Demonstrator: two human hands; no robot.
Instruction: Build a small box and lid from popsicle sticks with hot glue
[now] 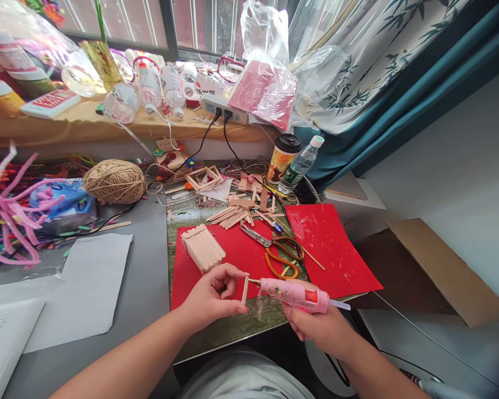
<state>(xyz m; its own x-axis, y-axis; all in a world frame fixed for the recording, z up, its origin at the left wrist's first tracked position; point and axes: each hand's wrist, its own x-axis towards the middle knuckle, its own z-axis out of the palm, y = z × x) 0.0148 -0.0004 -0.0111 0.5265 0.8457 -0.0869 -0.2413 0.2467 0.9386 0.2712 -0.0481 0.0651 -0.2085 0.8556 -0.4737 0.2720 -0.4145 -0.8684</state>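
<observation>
Pinching a short wooden stick (244,290) upright, the left hand (212,299) is closing finger and thumb on its ends; at three o'clock, touching it, the glue gun (295,295) is lying level, the right hand (322,327) gripping it.

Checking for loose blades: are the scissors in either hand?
No, the scissors lie on the red paper, beyond the glue gun in the right hand.
</observation>
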